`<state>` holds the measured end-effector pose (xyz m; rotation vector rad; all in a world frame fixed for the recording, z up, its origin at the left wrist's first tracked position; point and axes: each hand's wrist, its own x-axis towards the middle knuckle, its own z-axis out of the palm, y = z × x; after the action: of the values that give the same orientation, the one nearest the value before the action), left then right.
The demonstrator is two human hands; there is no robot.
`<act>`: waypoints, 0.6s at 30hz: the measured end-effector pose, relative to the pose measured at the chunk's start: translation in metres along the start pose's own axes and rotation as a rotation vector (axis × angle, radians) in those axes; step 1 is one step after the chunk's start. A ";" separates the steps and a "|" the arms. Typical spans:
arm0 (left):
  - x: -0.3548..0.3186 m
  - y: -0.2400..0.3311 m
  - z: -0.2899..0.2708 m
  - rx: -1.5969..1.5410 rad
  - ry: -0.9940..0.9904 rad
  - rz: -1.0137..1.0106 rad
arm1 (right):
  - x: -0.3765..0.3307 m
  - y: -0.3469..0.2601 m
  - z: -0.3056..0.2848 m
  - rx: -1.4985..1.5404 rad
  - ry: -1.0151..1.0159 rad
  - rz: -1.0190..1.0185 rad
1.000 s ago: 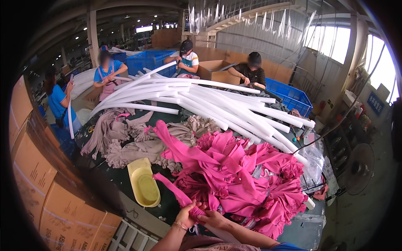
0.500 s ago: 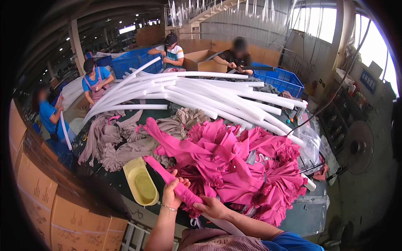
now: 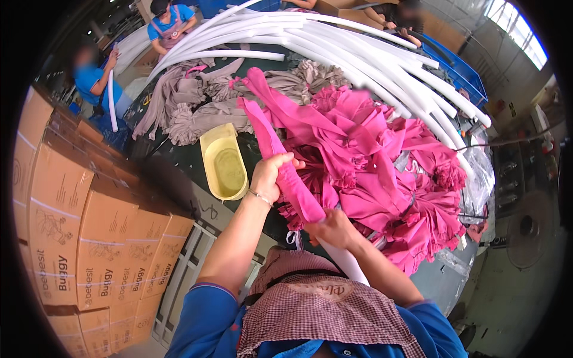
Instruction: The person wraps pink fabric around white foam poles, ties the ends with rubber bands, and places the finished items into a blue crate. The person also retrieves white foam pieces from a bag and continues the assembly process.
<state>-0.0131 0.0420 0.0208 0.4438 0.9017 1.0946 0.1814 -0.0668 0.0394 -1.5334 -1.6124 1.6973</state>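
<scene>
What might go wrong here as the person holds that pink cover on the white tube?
The pink sleeve is bunched under the left hand, so it may jam or wrinkle on the white tube that the right hand grips. Its free end lies near the pink pile and could snag there. The yellow tray beside the left hand might get knocked.

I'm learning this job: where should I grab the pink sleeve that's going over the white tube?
Grip the pink sleeve around its covered middle, from the left side as the left hand does; the right hand steadies the white tube at its bare lower end.
</scene>
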 end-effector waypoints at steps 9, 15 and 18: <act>-0.021 0.007 0.051 0.057 -0.034 0.122 | 0.010 -0.014 -0.019 0.086 -0.079 -0.047; -0.013 0.001 0.048 -0.009 -0.059 0.151 | -0.017 0.017 -0.017 0.239 0.027 -0.317; -0.035 -0.001 0.066 0.101 -0.156 0.172 | -0.005 -0.035 -0.015 0.226 0.200 -0.329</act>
<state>0.0354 0.0174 0.0724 0.6915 0.7941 1.1570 0.1817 -0.0535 0.0750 -1.2098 -1.4241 1.4417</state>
